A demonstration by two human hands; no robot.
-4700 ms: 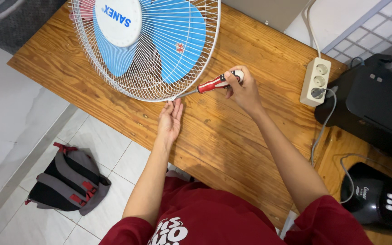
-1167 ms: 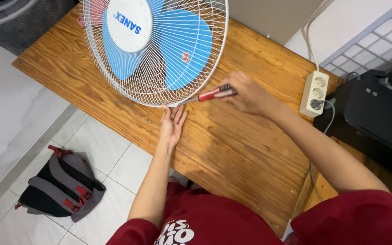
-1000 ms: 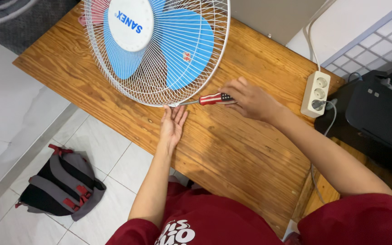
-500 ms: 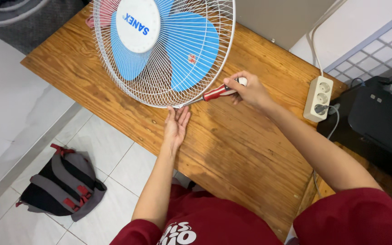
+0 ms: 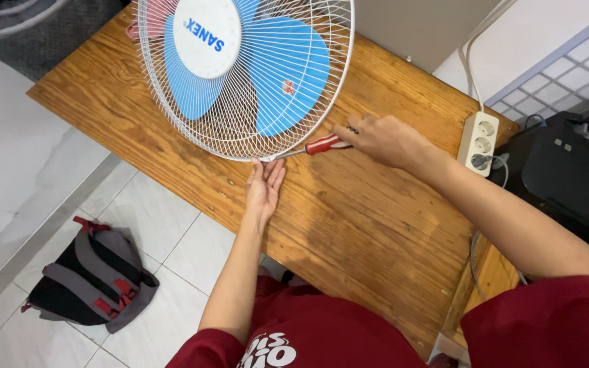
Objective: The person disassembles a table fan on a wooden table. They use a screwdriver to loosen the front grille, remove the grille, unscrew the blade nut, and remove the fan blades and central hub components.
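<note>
A fan with a white wire grille [image 5: 288,116] and blue blades [image 5: 288,65] lies on a wooden table [image 5: 376,225]. My right hand [image 5: 380,140] is closed over the red-handled screwdriver [image 5: 322,144], whose tip meets the lower rim of the grille. My left hand [image 5: 264,187] lies flat and palm up on the table, its fingertips touching the grille's rim just below the screwdriver tip.
A white power strip [image 5: 478,142] with a plugged cable lies at the table's right end. A black device [image 5: 570,177] stands beside it. A grey, black and red backpack [image 5: 93,276] lies on the tiled floor at lower left.
My right hand rolled over the screwdriver handle, from gripping its end to covering it from above. The left hand and the fan stayed put; the view shifted slightly.
</note>
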